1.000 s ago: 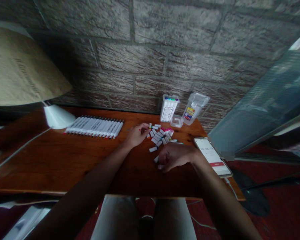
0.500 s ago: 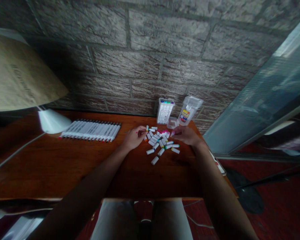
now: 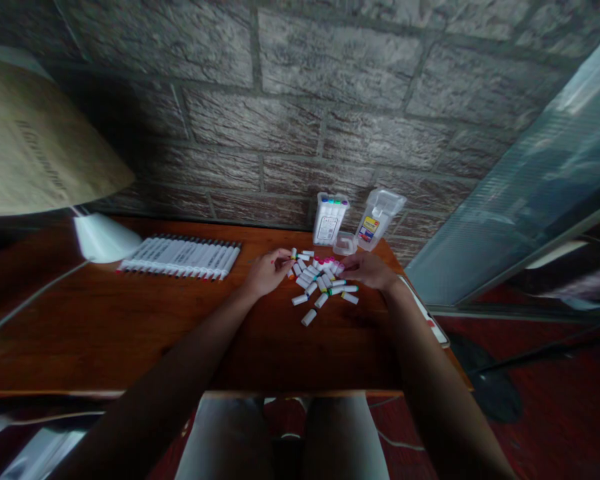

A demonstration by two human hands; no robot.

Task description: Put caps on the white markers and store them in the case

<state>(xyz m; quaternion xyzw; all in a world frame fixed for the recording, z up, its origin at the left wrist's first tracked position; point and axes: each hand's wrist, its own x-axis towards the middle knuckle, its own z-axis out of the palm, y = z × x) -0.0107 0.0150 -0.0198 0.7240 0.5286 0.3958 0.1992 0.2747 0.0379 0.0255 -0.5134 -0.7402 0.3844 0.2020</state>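
Brick walling (image 3: 300, 127) is backing a wooden table (image 3: 180, 320), where white marker caps (image 3: 321, 285) are lying in a loose pile. Unlike one second earlier, the right hand (image 3: 369, 270) is no longer covering the pile's near side but is reaching its pink-ended caps (image 3: 327, 265); the left hand (image 3: 267, 273) is staying beside the left edge. Hands are keeping apart; whether either is gripping is remaining unclear.

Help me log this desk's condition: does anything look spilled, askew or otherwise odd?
Mainly the short white caps: they lie scattered at odd angles near the left hand and right hand, whereas the white markers at left form a neat row. No damage is discernible.
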